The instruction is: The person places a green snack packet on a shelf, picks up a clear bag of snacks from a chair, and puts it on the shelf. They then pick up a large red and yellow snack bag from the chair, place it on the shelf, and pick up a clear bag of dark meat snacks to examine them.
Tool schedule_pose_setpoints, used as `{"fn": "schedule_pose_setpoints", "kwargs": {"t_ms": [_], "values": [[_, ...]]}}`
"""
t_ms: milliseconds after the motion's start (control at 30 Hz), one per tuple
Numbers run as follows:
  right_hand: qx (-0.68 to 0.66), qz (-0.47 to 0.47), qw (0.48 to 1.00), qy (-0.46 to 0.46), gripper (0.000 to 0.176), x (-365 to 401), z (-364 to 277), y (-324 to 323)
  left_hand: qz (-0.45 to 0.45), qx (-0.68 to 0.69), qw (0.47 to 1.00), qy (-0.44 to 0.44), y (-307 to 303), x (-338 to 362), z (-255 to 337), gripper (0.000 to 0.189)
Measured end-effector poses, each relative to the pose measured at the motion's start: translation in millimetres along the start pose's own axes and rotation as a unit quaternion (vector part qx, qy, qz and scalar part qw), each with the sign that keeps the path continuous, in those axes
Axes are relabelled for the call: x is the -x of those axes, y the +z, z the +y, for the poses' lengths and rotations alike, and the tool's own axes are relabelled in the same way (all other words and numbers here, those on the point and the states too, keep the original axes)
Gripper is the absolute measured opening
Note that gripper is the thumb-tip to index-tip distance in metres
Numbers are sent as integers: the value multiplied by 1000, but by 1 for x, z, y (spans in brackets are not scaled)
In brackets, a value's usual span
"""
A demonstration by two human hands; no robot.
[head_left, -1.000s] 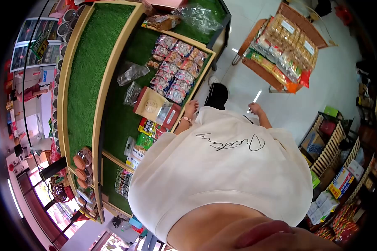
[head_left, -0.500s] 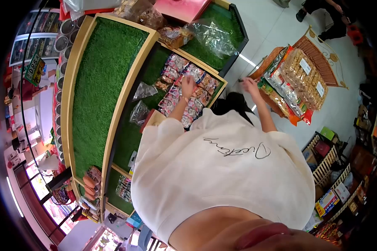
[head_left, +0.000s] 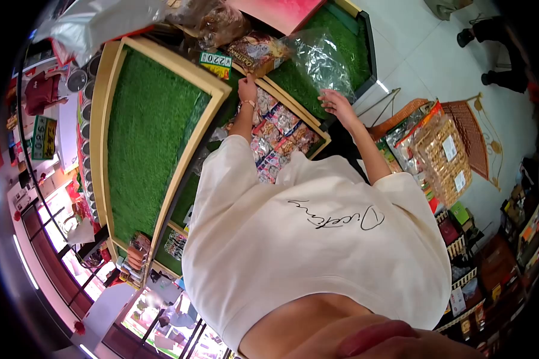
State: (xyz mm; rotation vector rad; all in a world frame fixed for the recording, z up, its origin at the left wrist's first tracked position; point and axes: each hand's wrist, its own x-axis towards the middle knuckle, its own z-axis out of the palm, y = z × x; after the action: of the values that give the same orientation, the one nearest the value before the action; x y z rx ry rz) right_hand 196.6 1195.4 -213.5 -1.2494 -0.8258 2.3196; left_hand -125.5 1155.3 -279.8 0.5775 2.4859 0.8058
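My left hand [head_left: 247, 90] reaches to the wooden rim at the far end of the snack compartment, fingers bunched against the lower corner of a brown printed snack bag [head_left: 253, 54]. What they pinch, if anything, is hidden. Left of it is a green and yellow price sign [head_left: 215, 64]. Rows of small wrapped snack packs [head_left: 278, 134] fill the compartment below, partly covered by my arm and shirt. My right hand [head_left: 338, 107] hangs in the air with fingers apart and nothing in them, just below a clear plastic bag [head_left: 322, 63].
A green turf-lined display shelf [head_left: 153, 137] with wooden edging is on the left. Behind stands a pink box [head_left: 281, 12]. At right, a wicker stand [head_left: 470, 134] bears large snack packages [head_left: 443, 158]. Another person's legs [head_left: 509, 57] are at upper right.
My left hand has moved from the wrapped packs up to the rim by the brown bag. My right hand has moved in toward the clear bag. The price sign has come into view.
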Motion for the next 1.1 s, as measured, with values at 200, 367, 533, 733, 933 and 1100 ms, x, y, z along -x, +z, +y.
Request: {"fn": "schedule_pose_setpoints", "kwargs": {"t_ms": [200, 367, 533, 733, 933, 1100], "values": [[-36, -8, 997, 71, 59, -80, -20, -35, -132, -162, 975, -76, 30, -79, 1, 44], [25, 74, 989, 125, 68, -119, -26, -64, -24, 177, 981, -77, 45, -68, -5, 29], [93, 49, 983, 153, 68, -138, -24, -78, -89, 176, 977, 76, 32, -21, 60, 31], [256, 126, 958, 40, 30, -158, 4, -91, -5, 92, 982, 166, 32, 5, 90, 31], [262, 51, 960, -78, 18, -141, 24, -69, 8, 135, 973, 184, 14, 27, 69, 28], [425, 27, 901, -76, 21, -140, 2, -37, -85, 132, 987, 46, 24, 70, 17, 29]]}}
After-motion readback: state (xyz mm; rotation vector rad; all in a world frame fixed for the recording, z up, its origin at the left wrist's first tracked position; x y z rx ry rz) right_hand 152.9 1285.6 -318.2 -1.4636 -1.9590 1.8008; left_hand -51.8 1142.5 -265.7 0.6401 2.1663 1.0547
